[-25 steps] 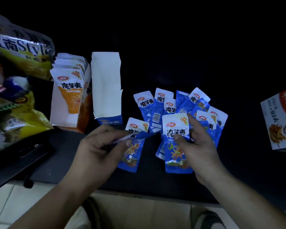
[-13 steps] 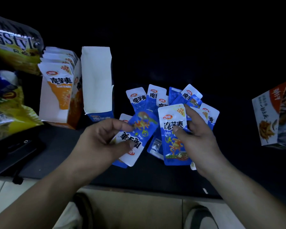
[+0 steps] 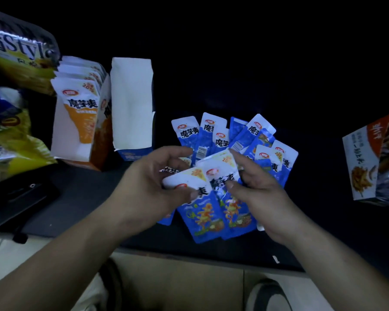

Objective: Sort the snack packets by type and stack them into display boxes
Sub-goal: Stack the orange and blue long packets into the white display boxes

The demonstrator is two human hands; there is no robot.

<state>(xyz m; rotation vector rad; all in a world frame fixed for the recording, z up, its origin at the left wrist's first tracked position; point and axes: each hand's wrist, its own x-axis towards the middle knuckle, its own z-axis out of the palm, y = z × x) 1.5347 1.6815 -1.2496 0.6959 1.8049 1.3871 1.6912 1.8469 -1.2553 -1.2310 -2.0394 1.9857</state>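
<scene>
Blue packet pinched in the left hand overlaps a second packet pinched by the right hand, above the loose pile; likely squaring them for the open box.

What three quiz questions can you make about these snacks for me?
1. True or false: the orange-and-white foil packets stand inside an orange cardboard box.
2. The left hand and right hand each pinch shiny foil packets. Which colour? A orange, B blue-and-white, C green.
3. Which hand is nearer the tall white cardboard box?
Key: 1 true; 2 B; 3 left.
</scene>
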